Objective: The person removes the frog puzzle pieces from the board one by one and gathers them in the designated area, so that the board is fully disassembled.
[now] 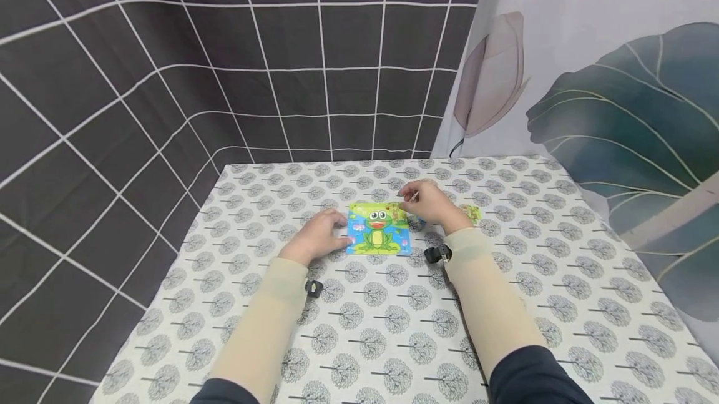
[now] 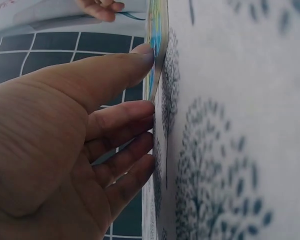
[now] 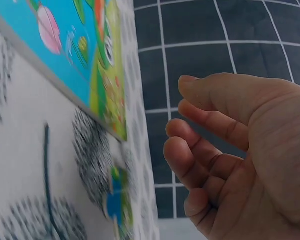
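A frog picture board (image 1: 379, 238), blue and green with a pale edge, lies flat on the table. My left hand (image 1: 318, 236) is at its left side. The thumb (image 2: 140, 62) touches the board near its lower left corner, while the other fingers lie by the edge, close to the cloth. Above and just right of the upper right corner hovers my right hand (image 1: 429, 201), fingers loosely bent and holding nothing in the right wrist view. Beyond the board there, a small blue, green and yellow piece (image 3: 119, 202) lies on the cloth, partly blurred.
A patterned tablecloth (image 1: 371, 341) with grey trees covers the table. Another yellow-green patterned piece (image 1: 472, 212) shows partly behind the right wrist. Dark gridded fabric (image 1: 281, 92) hangs behind and at the left; a pale leaf-printed curtain (image 1: 618, 110) hangs at the right.
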`<state>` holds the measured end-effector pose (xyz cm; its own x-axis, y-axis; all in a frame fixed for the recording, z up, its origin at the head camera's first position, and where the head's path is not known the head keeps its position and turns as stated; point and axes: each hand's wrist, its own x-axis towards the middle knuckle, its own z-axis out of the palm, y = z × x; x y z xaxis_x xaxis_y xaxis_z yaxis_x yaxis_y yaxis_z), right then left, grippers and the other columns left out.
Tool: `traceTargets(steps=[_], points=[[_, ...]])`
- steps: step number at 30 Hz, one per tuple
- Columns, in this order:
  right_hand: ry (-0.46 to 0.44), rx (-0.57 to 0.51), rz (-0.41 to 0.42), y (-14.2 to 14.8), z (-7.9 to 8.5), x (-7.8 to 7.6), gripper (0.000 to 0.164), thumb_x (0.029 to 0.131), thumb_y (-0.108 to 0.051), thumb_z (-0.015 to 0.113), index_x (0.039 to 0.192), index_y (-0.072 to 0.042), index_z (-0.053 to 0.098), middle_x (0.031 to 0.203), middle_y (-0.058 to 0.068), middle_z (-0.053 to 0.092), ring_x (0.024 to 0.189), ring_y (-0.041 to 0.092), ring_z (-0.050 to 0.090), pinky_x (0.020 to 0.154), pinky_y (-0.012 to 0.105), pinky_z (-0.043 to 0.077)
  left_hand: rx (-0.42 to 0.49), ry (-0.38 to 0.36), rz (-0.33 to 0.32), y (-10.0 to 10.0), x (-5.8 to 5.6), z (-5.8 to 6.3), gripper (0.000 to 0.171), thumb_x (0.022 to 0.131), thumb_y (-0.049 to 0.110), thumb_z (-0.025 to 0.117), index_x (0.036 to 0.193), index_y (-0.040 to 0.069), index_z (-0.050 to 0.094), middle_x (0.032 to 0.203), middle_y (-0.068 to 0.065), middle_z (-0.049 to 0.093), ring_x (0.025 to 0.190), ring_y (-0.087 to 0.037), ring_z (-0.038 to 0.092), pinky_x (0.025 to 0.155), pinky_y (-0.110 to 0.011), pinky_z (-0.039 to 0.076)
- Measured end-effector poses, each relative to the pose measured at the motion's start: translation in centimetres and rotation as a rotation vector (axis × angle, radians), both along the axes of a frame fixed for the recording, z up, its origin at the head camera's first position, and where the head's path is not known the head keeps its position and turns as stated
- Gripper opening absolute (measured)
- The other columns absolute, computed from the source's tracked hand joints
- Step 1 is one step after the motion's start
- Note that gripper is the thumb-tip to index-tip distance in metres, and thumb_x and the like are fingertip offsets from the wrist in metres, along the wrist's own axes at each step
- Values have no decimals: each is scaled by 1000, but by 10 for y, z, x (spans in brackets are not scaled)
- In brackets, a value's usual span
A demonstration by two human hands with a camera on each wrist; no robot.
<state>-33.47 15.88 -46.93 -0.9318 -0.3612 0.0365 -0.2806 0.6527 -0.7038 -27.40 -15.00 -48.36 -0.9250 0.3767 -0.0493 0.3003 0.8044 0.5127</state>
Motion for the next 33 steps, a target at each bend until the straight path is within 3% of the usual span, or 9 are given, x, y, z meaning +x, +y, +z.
traceTargets(steps=[6, 17, 25, 33], points=[[5, -4, 33, -14, -1, 3, 26, 96, -14, 75, 119, -2, 72, 102, 7, 68, 89, 24, 63, 74, 37, 57, 2, 9, -4, 2, 0, -1, 58, 88, 37, 86, 133, 6, 68, 142, -5, 60, 141, -28, 50, 123, -43, 34], [-37, 32, 69, -46, -4, 9, 29, 95, -15, 77, 121, -4, 72, 100, 4, 66, 87, 21, 63, 74, 36, 56, 2, -5, 20, 1, -1, -8, 56, 87, 37, 86, 132, 10, 68, 147, -5, 58, 144, -29, 47, 123, -46, 34], [-53, 85, 112, -60, -7, 13, 27, 92, -21, 82, 115, -9, 74, 89, 0, 66, 77, 16, 59, 78, 36, 53, 8, -7, 18, 1, -1, -6, 57, 88, 37, 86, 134, 10, 67, 149, -5, 56, 145, -30, 46, 124, -47, 33], [-91, 99, 171, -64, -13, 13, 27, 90, -17, 84, 114, -8, 74, 91, 1, 65, 80, 16, 59, 79, 33, 54, -4, 5, 18, 2, -1, -4, 58, 88, 39, 85, 135, 10, 67, 149, -7, 56, 145, -31, 45, 124, -48, 33]])
